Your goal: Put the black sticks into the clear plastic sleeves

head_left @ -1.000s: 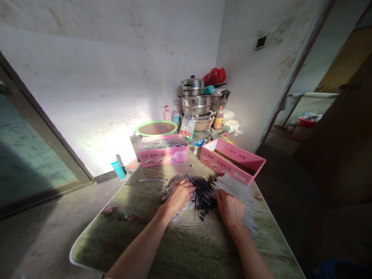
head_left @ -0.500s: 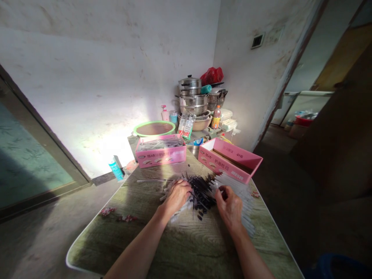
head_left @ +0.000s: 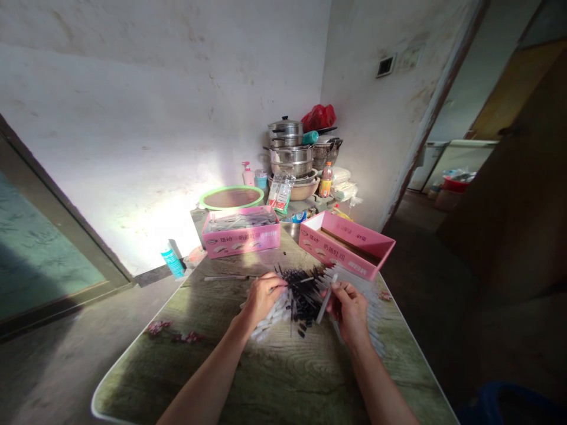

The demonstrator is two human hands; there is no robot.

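My right hand (head_left: 352,307) pinches a whitish translucent pen barrel (head_left: 326,301), held at a slant above the table. Fingers of my left hand (head_left: 264,300) are closed on a slim stick (head_left: 305,280) that points right over the dark pile; its exact kind is too small to make out. Between the hands lies a heap of thin black pen parts (head_left: 303,298), with small black caps at its near edge. White tubes (head_left: 271,319) lie partly under my left hand. More translucent barrels (head_left: 372,298) are spread beneath and beyond my right hand.
On the wood-patterned table (head_left: 283,378), a pink box (head_left: 241,239) filled with pale tubes stands at the back left. Another pink box (head_left: 345,245) stands back right, its brown bottom partly showing. Behind are stacked steel pots (head_left: 290,156), a green-rimmed round tray (head_left: 231,198) and a bottle (head_left: 326,180).
My right hand has lifted a barrel, which now stands out at a slant from its fingers. A slim stick now shows at my left fingertips. The view has shifted slightly.
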